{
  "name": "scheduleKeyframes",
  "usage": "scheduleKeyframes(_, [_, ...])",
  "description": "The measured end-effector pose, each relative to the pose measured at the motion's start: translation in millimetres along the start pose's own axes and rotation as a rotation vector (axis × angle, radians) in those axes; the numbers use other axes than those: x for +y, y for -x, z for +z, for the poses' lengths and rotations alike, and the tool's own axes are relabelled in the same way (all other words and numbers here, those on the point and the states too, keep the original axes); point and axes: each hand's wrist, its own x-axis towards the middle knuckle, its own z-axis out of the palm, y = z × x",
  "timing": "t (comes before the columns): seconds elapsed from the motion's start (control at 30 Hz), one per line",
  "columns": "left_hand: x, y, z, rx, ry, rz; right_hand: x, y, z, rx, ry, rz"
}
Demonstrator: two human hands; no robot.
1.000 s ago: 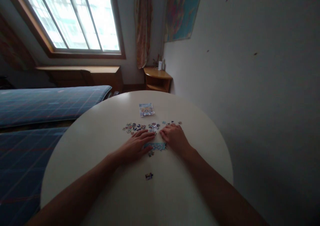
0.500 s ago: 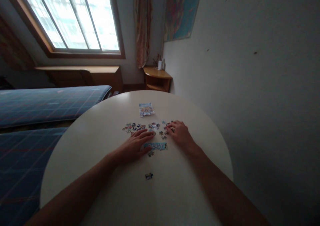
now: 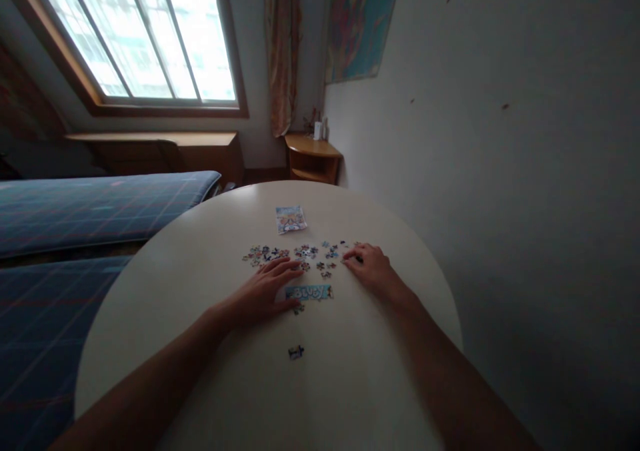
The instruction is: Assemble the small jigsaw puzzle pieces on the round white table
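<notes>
My left hand [image 3: 273,283] lies with its fingers stretched out at the near edge of several loose jigsaw puzzle pieces [image 3: 259,254], its thumb beside a joined blue puzzle strip [image 3: 310,292] lettered "BLUEY". Just below that strip, a few pieces [image 3: 299,308] show by the thumb. My right hand [image 3: 369,264] is curled at the right end of the scattered pieces, fingertips low at the tabletop; a small dark bit of a puzzle piece seems to show between its fingers, mostly hidden. More pieces [image 3: 327,265] lie between the two hands.
A picture sheet or packet [image 3: 291,219] lies farther back on the round white table [image 3: 380,371]. Close to me sits a separate dark puzzle piece [image 3: 296,352]. A plaid-covered bed [image 3: 100,204] stands left, a wall [image 3: 500,191] right, and a corner shelf [image 3: 313,148] behind.
My right hand has shifted right, away from the middle pieces, uncovering several of them. My left hand has drawn slightly back, showing more of the lettered strip.
</notes>
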Motion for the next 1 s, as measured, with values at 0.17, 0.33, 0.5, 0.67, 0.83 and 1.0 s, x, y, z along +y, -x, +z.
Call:
scheduleKeyframes(0.17, [-6,3,-2.3,-0.01,0.022,0.033,19,-5,-3,0.078,-0.024,0.054])
scheduleKeyframes(0.33, [-8,5,-4.4,-0.004,0.043,0.052,39,-8,-7,0.185,-0.043,0.175])
scheduleKeyframes(0.5, [-9,5,-4.8,-0.028,0.042,0.026,41,-9,-8,0.188,0.015,0.289])
scheduleKeyframes(0.67, [-11,6,-7.7,-0.019,0.037,0.035,34,-8,-7,0.168,0.079,0.248])
scheduleKeyframes(0.83, [-27,7,-13.3,0.137,-0.029,-0.086,31,-9,-3,0.123,0.096,0.207])
scheduleKeyframes(1.0, [-45,11,-13.7,0.192,-0.097,-0.202,21,-10,3,0.035,0.055,0.103])
